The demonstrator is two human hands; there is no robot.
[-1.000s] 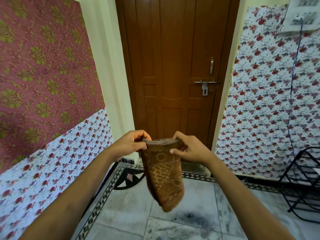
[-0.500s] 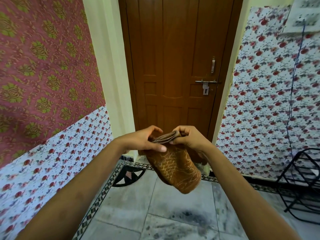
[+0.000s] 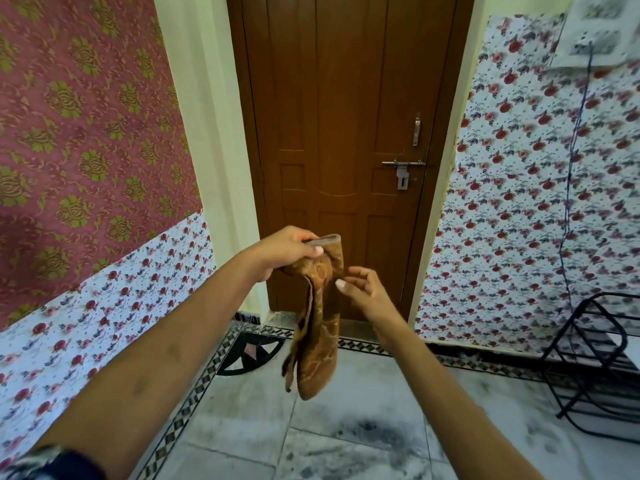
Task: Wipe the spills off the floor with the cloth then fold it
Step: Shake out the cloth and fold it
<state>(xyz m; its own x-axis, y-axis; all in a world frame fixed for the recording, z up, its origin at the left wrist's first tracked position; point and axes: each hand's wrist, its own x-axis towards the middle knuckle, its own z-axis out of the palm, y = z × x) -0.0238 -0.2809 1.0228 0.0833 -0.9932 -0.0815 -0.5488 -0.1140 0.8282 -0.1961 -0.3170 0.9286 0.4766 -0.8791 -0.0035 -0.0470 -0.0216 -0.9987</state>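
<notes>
the brown cloth (image 3: pixel 320 317) hung in the middle of the frame, in the air above the floor (image 3: pixel 346 427). it was doubled over on itself and drooped straight down in a long, narrow shape, with its bottom end low in the middle of the frame. it had a lighter pattern on it

the left hand (image 3: pixel 287 252) was just above the middle of the frame. it was closed on the top edge of the cloth, with the thumb pressed on the front and the fingers curled behind. all of the cloth hung from that hand

the right hand (image 3: pixel 363 289) was just to the right of the cloth, a little lower than the left hand. its fingers were loose and partly spread, and the fingertips were right at the edge of the cloth. i could not tell if they touched it, and the hand held nothing

both bare arms reached up from the bottom corners of the frame. a dark watch (image 3: pixel 65 464) sat on the left arm in the lower left corner

a brown wooden door (image 3: pixel 346 116) stood shut behind the hands, with a metal bolt (image 3: pixel 403 164) on its right side. flowered paper covered the walls on both sides. a black wire rack (image 3: pixel 595 358) stood at the right edge of the frame. the grey floor had a dark smudge (image 3: pixel 374 434) near the bottom, below the cloth
</notes>
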